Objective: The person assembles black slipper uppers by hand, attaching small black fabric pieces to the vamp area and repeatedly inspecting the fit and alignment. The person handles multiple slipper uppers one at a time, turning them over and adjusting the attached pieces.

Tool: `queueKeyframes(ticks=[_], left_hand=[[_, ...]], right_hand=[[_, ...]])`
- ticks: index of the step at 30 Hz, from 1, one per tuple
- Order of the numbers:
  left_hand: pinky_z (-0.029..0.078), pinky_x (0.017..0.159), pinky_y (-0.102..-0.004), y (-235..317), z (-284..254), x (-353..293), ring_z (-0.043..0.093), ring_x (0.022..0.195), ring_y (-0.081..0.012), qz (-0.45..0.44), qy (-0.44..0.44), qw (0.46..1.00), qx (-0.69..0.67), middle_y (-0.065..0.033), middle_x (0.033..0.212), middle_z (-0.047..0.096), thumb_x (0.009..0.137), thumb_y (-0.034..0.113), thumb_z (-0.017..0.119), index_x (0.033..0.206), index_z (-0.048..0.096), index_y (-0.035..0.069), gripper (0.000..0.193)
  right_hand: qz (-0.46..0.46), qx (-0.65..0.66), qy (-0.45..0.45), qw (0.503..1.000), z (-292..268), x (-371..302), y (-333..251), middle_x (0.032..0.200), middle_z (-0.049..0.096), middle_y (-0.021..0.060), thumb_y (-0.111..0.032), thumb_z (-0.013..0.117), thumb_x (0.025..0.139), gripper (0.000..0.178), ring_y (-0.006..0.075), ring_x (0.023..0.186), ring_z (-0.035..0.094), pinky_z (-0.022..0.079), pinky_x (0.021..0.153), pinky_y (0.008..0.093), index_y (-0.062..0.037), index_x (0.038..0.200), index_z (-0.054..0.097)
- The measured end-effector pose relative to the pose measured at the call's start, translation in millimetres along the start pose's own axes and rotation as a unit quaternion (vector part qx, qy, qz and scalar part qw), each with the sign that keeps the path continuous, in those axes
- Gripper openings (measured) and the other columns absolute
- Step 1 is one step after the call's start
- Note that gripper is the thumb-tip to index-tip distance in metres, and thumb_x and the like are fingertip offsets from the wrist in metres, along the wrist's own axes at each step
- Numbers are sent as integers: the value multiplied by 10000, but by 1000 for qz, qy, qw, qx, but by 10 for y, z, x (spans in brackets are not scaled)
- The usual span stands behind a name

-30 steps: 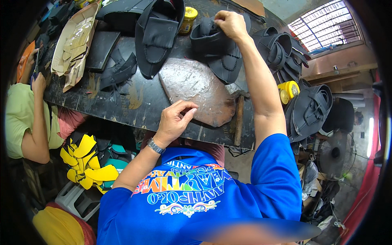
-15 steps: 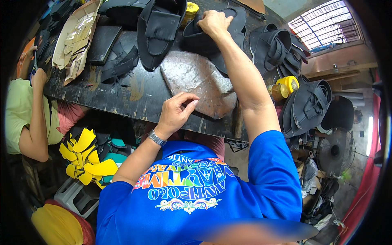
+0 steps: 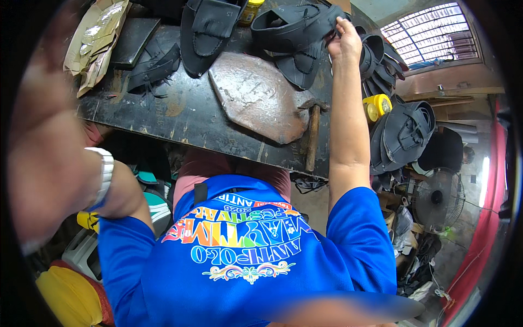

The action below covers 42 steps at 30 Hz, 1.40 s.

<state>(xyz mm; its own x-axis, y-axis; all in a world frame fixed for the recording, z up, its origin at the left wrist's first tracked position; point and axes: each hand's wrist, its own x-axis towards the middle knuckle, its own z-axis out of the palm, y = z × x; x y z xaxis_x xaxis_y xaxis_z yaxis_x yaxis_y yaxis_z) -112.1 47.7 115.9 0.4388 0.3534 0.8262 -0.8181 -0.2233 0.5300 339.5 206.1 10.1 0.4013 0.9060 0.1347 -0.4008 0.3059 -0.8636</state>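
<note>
We have our right hand point(image 3: 344, 43) pinching the heel end of a black shoe upper point(image 3: 291, 24) at the far side of the dark workbench point(image 3: 185, 117), beyond the worn stone slab point(image 3: 256, 95) and hammer point(image 3: 313, 131). Our left hand point(image 3: 43, 136) blurs close to the camera; we cannot tell its grip.

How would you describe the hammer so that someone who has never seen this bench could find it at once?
Start at the dark workbench and find the big reddish-brown slab lying flat near its front edge. The hammer lies just right of that slab, head away from the person and wooden handle reaching the bench edge. It is the only wooden-handled tool there; the things around it are black shoe uppers.
</note>
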Motion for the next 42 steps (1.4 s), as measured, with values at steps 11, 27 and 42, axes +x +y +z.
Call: queueKeyframes(ticks=[11,27,42], left_hand=[[376,945,-388,-455,643,-297,499,1080,-230,-60,178,949,253,-106,1164,499,1002,572,431,799,577,141,498],[439,1034,-417,-3283,-191,51,473,1266,-297,-273,602,696,-280,-216,1411,392,885,143,722,1511,114,50,878],[484,672,-271,-3510,-433,317,600,747,-99,-335,471,801,-156,28,797,649,890,236,733,852,654,108,155]], right_hand=[[-27,-246,39,968,-324,-583,211,747,686,32,-75,771,819,107,119,622,619,495,596,245,-30,884,700],[112,180,118,970,-549,-1149,159,1075,596,129,37,635,864,306,299,979,621,545,859,516,-36,1134,511],[-32,-262,60,963,-793,-1836,-30,809,608,-15,76,687,823,438,78,702,612,558,650,254,-43,1238,611]])
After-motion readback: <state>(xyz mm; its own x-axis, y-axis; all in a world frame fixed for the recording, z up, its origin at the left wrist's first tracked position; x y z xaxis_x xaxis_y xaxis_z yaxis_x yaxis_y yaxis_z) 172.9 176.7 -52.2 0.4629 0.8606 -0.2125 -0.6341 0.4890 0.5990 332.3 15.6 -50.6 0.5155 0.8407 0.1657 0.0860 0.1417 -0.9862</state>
